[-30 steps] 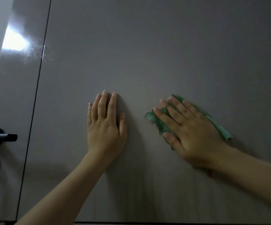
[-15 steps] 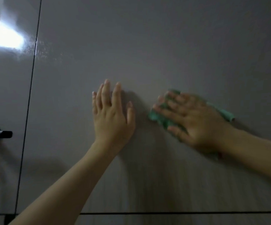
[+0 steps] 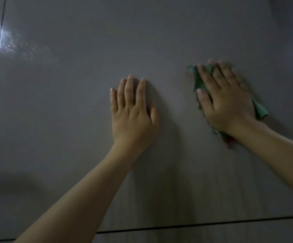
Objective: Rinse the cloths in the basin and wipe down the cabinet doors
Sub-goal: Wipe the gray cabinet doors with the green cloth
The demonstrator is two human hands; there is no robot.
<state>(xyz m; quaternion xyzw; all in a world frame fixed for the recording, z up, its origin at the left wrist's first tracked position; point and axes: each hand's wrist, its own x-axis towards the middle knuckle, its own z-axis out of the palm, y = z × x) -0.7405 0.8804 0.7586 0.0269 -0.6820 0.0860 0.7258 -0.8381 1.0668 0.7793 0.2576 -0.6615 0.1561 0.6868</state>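
**Green cloth pressed flat on the grey door**

The crumpled green cloth (image 3: 199, 81) lies against the glossy grey cabinet door (image 3: 89, 85), pinned under the right hand (image 3: 226, 100), whose fingers are straight and slightly spread over it. Well apart to its left, the left hand (image 3: 133, 116) rests flat on the door, fingers straight and close together.

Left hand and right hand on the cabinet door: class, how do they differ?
The right hand presses a green cloth to the cabinet door; the left hand rests bare on it. The right hand sits higher than the left hand. Both lie flat, fingers straight.
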